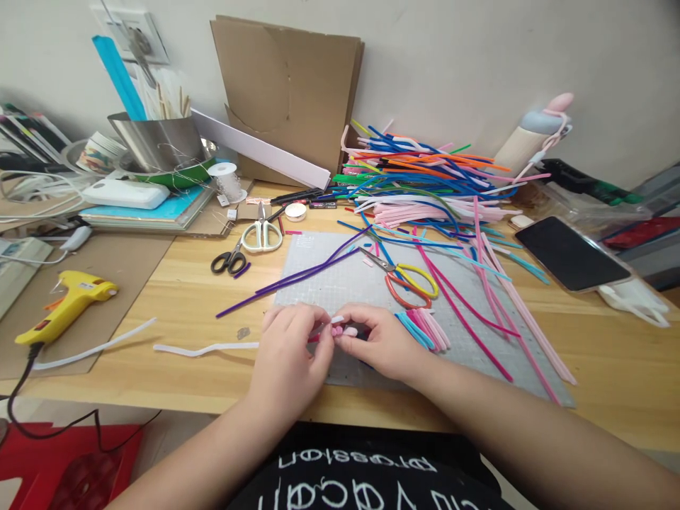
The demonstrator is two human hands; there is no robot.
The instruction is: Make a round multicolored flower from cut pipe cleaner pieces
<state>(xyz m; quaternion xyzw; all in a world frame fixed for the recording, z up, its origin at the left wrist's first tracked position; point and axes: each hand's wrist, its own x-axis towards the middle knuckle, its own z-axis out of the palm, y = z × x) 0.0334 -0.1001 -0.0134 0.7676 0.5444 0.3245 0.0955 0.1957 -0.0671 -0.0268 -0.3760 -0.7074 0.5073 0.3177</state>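
Observation:
My left hand (295, 347) and my right hand (380, 341) meet near the front of the grey cutting mat (319, 248). Between their fingertips is a small bundle of pink pipe cleaners (340, 331), partly hidden by the fingers. Both hands are closed on it. A white pipe cleaner (212, 348) stretches out leftward from my left hand over the wooden table; its other end is covered by the fingers. Just right of my right hand lie short bent pipe cleaners in blue and pink (425, 329). Scissors with yellow and red handles (409, 283) rest on the mat beyond.
Many coloured pipe cleaners (425, 177) are heaped at the back. Long purple (297, 276) and pink ones cross the mat. Two more scissors (261, 236) lie behind. At left is a yellow glue gun (71, 301) on cardboard; at right, a phone (571, 251) and a bottle (523, 142).

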